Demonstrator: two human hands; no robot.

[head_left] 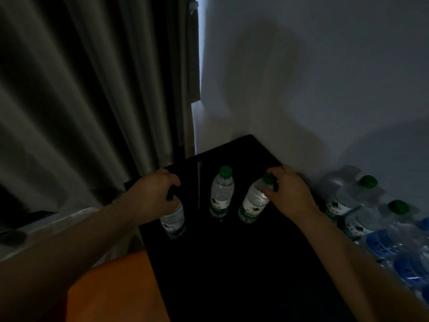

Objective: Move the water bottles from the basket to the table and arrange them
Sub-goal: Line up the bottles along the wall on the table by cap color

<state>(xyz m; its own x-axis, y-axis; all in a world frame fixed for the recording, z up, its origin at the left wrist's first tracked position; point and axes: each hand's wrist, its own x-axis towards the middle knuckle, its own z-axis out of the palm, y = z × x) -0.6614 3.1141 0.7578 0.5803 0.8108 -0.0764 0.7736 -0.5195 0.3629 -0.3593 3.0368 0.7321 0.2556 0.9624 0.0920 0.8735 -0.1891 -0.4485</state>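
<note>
Three clear water bottles with green caps and green labels stand in a row on the black table (232, 263). My left hand (154, 194) grips the top of the left bottle (174, 219); its cap is hidden under my fingers. The middle bottle (221, 196) stands free between my hands. My right hand (290, 191) holds the neck of the right bottle (254, 203), which leans to the right. No basket is in view.
To the right of the table lie packs of bottles (362, 205), some green-capped, some with blue labels (394, 249). A white wall runs behind the table, with grey curtains (81, 101) at the left. An orange surface (116, 289) lies at the lower left.
</note>
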